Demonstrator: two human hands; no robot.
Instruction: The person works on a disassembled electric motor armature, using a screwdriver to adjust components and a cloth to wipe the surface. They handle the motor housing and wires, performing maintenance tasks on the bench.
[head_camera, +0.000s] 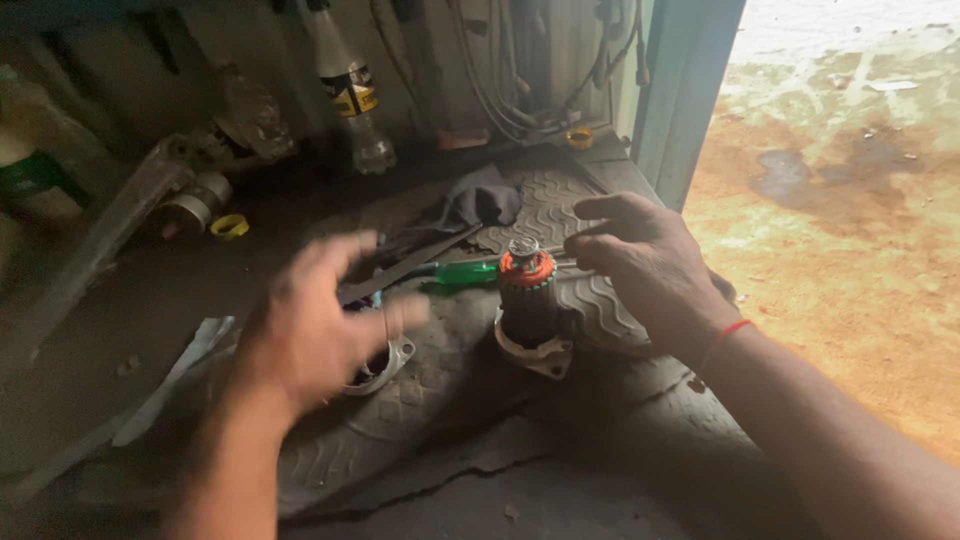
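We see a ribbed copper armature (527, 300) with an orange collar standing upright in a metal housing on a wavy-treaded rubber mat (600, 310), near the bench's right edge. Our right hand (640, 255) pinches a thin rod by its top. Our left hand (320, 320), blurred, fingers spread, hovers over a round metal cap (385, 365). A green-handled screwdriver (465, 272) lies behind.
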